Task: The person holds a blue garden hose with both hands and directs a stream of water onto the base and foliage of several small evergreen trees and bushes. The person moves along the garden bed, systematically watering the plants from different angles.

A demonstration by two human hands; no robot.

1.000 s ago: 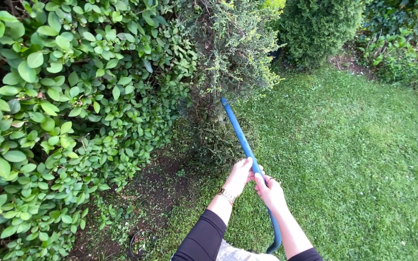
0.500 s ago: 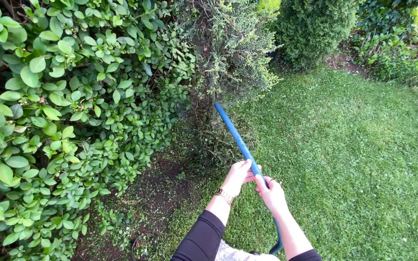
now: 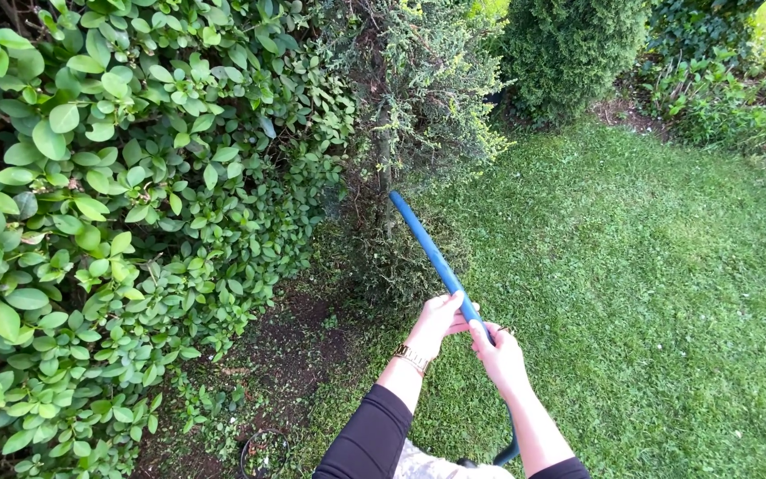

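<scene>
Down at the lower centre of the frame, both hands wrap the blue hose (image 3: 436, 257): the left hand (image 3: 437, 324) just ahead of the right hand (image 3: 496, 353), each grip closed around it. Held this way, the hose slants up and left, its open end aimed at the foot of the shrub (image 3: 418, 98) beside the leafy hedge (image 3: 117, 195), where grass (image 3: 649, 284) meets bare soil (image 3: 299, 341).

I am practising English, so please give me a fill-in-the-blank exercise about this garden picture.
1. Both hands grip a ____ hose.
2. The left hand wears a gold ____ on its wrist.
3. The hose's free end points toward the ____, not the lawn.

Missing words: blue; bracelet; bushes
</scene>
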